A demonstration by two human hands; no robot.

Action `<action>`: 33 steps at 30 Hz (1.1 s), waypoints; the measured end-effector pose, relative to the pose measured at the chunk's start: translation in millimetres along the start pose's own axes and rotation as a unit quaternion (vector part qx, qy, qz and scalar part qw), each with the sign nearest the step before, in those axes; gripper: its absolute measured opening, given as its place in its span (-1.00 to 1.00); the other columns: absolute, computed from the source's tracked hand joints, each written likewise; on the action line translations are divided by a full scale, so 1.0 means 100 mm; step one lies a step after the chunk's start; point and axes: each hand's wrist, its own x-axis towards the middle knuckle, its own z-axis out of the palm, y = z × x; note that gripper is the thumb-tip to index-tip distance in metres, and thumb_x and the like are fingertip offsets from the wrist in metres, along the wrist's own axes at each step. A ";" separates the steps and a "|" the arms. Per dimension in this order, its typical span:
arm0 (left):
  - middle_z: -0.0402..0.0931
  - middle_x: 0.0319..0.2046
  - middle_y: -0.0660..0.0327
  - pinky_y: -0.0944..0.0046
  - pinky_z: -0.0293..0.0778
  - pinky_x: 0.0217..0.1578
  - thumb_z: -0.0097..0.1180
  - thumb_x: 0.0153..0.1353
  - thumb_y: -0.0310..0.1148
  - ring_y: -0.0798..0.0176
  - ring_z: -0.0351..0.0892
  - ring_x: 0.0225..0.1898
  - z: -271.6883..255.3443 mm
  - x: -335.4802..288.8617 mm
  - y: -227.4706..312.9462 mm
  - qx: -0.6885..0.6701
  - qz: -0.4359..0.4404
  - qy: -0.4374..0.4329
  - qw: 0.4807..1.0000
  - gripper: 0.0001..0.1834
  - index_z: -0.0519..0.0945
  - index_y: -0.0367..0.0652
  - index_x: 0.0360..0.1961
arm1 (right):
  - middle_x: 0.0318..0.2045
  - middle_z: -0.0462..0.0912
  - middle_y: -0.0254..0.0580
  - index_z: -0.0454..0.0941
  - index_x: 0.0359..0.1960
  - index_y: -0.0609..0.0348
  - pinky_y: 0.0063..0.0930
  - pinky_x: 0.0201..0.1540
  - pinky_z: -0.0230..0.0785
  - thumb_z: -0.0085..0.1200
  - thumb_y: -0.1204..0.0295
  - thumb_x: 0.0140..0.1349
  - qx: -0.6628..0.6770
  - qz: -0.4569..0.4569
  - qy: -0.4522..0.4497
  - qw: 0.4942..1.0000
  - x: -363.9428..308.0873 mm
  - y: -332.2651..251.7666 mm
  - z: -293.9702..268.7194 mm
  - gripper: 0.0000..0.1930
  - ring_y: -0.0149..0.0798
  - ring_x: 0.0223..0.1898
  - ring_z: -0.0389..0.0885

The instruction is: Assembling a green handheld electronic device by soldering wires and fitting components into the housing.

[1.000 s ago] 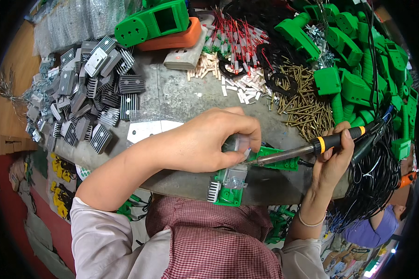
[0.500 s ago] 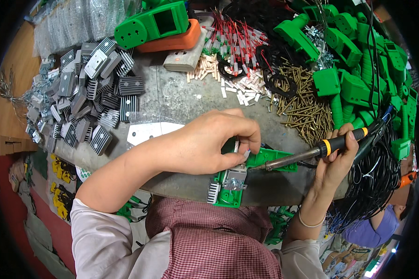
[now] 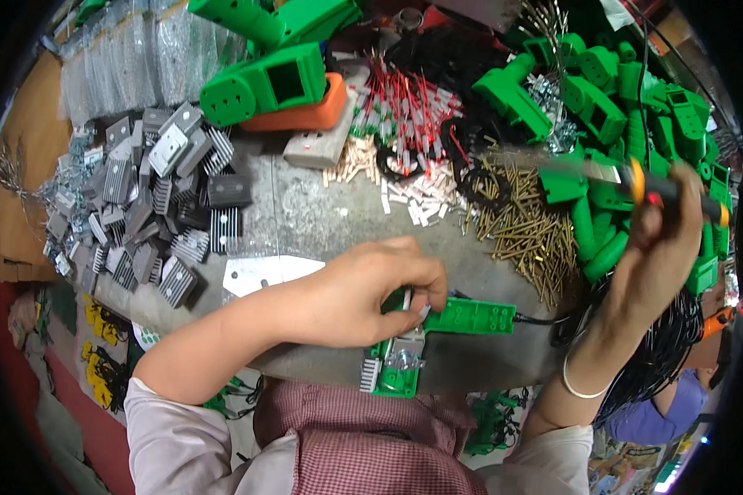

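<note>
In the middle, at the near edge of the table, lies an open green plastic housing half (image 3: 477,317) with a black cable leaving its right end. A silvery metal part (image 3: 404,353) and a finned heat sink (image 3: 370,375) sit in its near-left portion. Over the housing my left hand (image 3: 371,289) is closed, thumb and fingers pinching a small pale stick-like piece (image 3: 407,299) that they partly hide. Raised at the right, my right hand (image 3: 662,227) grips a soldering iron (image 3: 681,191) by its black-and-yellow handle. Its metal shaft points left, blurred by motion, above green casings.
Grey heat sinks (image 3: 144,202) are heaped at the left. Brass screws (image 3: 520,223), white tubes (image 3: 421,202) and red-wired lamps (image 3: 409,107) lie farther back. Green casings (image 3: 594,107) pile up at the right, above coiled black cables (image 3: 656,355). A white plate (image 3: 264,272) lies behind my left forearm.
My right hand has lifted the soldering iron away from the housing, up and to the right. My left hand keeps its pinch. The whole scene has shifted slightly in view.
</note>
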 end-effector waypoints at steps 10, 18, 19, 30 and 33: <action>0.54 -0.38 0.26 0.23 0.45 -0.15 0.23 0.00 -0.61 0.20 0.50 -0.23 0.01 0.03 0.00 0.009 0.008 -0.010 1.000 -0.81 0.59 -0.19 -0.32 | -0.18 0.69 -0.09 0.53 0.11 0.19 -0.53 -0.10 0.46 0.20 0.46 0.23 -0.234 -0.099 -0.287 0.924 0.68 1.40 1.39 -0.61 -0.33 -0.16 0.67; 0.53 -0.39 0.25 0.22 0.45 -0.18 0.23 -0.03 -0.61 0.19 0.48 -0.23 -0.04 0.05 -0.03 -0.006 -0.006 -0.009 1.000 -0.80 0.60 -0.20 -0.32 | 0.25 0.42 0.12 0.15 0.38 0.34 -0.33 0.29 0.28 -0.12 0.78 0.07 -0.176 0.123 -0.306 0.927 0.21 0.97 1.24 -0.27 -0.08 0.28 0.40; 0.53 -0.39 0.25 0.22 0.45 -0.18 0.23 -0.03 -0.61 0.19 0.48 -0.23 -0.04 0.04 -0.03 -0.008 -0.009 -0.011 1.000 -0.80 0.60 -0.20 -0.32 | 0.22 0.45 0.13 0.23 0.34 0.35 -0.33 0.24 0.34 -0.01 0.66 0.15 -0.138 0.061 -0.336 0.930 0.09 0.86 1.05 -0.36 -0.12 0.22 0.45; 0.55 -0.37 0.23 0.18 0.45 -0.16 0.25 -0.04 -0.59 0.12 0.50 -0.23 -0.01 0.05 -0.01 -0.015 -0.013 -0.012 1.000 -0.81 0.63 -0.20 -0.34 | -0.09 0.56 0.14 0.38 -0.07 0.39 -0.61 -0.37 0.50 0.09 0.73 0.15 -0.119 0.120 -0.248 0.954 -1.65 0.19 -0.15 -0.69 -0.33 -0.38 0.62; 0.56 -0.36 0.23 0.17 0.45 -0.15 0.26 -0.03 -0.59 0.11 0.51 -0.21 -0.02 0.04 0.02 -0.014 -0.017 -0.007 1.000 -0.81 0.64 -0.18 -0.33 | -0.06 0.57 0.12 0.40 -0.06 0.27 -0.65 -0.50 0.46 0.26 0.66 0.03 -0.136 0.095 -0.282 0.945 -1.84 0.23 -0.23 -0.59 -0.37 -0.49 0.59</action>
